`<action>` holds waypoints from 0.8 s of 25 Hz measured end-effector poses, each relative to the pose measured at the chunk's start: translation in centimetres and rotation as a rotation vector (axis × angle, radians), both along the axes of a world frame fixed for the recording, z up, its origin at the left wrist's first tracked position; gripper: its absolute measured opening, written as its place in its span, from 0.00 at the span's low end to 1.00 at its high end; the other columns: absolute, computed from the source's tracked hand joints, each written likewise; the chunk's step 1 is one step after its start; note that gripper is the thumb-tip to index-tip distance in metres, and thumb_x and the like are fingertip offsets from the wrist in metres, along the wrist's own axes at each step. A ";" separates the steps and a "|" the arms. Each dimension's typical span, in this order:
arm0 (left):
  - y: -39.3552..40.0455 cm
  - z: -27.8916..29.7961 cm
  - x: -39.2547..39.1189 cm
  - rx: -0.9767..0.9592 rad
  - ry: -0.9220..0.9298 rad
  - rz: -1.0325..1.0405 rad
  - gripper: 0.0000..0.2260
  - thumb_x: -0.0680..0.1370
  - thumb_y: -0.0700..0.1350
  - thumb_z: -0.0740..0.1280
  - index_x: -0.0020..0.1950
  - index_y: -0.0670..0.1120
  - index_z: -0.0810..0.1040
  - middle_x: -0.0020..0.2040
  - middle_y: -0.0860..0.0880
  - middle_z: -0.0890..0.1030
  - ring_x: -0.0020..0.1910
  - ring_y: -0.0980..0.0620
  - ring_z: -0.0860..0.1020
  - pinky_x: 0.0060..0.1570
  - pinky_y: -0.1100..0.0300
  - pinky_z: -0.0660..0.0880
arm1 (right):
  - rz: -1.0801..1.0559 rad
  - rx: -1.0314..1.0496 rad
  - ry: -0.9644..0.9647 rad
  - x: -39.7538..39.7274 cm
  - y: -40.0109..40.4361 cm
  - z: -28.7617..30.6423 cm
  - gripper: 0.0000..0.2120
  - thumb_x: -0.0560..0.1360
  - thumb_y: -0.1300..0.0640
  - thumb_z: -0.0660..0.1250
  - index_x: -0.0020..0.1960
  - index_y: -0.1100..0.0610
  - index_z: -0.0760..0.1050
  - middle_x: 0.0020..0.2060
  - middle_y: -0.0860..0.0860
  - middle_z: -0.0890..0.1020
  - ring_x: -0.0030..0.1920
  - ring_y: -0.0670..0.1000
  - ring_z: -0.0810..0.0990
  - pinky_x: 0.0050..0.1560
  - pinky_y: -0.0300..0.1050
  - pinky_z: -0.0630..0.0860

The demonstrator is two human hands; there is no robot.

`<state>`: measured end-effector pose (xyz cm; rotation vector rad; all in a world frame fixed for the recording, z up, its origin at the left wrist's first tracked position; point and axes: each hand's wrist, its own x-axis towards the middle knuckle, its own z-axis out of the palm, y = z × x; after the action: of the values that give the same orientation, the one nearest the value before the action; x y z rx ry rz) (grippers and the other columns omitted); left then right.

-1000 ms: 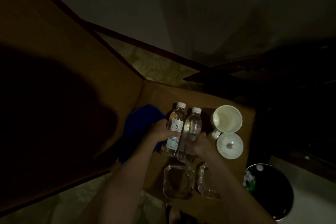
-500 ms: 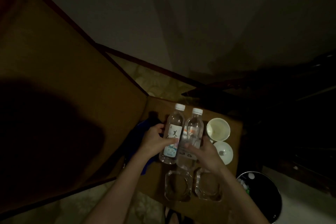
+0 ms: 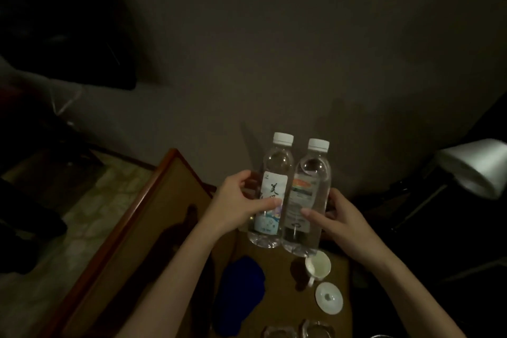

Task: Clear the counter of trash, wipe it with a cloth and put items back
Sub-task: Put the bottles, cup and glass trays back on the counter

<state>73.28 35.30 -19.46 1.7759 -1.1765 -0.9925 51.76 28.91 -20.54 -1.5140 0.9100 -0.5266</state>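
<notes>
Two clear water bottles with white caps are held side by side, upright, above the small wooden counter. My left hand grips the left bottle, which has a white label with dark characters. My right hand grips the right bottle around its lower half. A blue cloth lies crumpled on the counter's left part, below the bottles.
A white cup and its white lid sit on the counter's right side. Two glass ashtrays show at the bottom edge. A wooden panel runs along the left. A white lampshade stands at the right.
Both hands have lifted the two bottles up off the counter, still side by side. The view has tilted up toward the wall, so the bin has left the frame.
</notes>
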 end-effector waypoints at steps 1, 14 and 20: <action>0.2 2.3 -0.7 -0.046 -0.009 -0.017 0.25 0.61 0.58 0.78 0.54 0.51 0.79 0.51 0.54 0.83 0.53 0.56 0.80 0.51 0.54 0.79 | -0.004 -0.041 -0.013 -0.7 0.4 2.1 0.26 0.65 0.45 0.69 0.62 0.47 0.68 0.53 0.44 0.80 0.51 0.40 0.81 0.44 0.36 0.79; -1.6 15.6 -19.6 -0.360 -0.055 -0.146 0.20 0.65 0.49 0.77 0.54 0.48 0.78 0.51 0.51 0.82 0.53 0.54 0.80 0.54 0.49 0.79 | -0.196 -0.425 -0.010 -20.4 1.9 15.8 0.25 0.67 0.46 0.72 0.61 0.48 0.69 0.52 0.41 0.81 0.52 0.37 0.79 0.51 0.40 0.80; -4.8 16.7 -35.1 -0.442 -0.020 -0.189 0.21 0.64 0.49 0.77 0.54 0.48 0.77 0.51 0.52 0.82 0.53 0.56 0.79 0.55 0.53 0.78 | -0.228 -0.500 0.060 -35.8 -0.3 18.1 0.29 0.64 0.41 0.70 0.62 0.47 0.69 0.55 0.40 0.79 0.55 0.41 0.78 0.55 0.45 0.78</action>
<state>38.20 30.53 -2.73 1.3464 -1.4671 -0.7460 15.91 28.56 -2.49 -1.8905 1.0545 -0.9299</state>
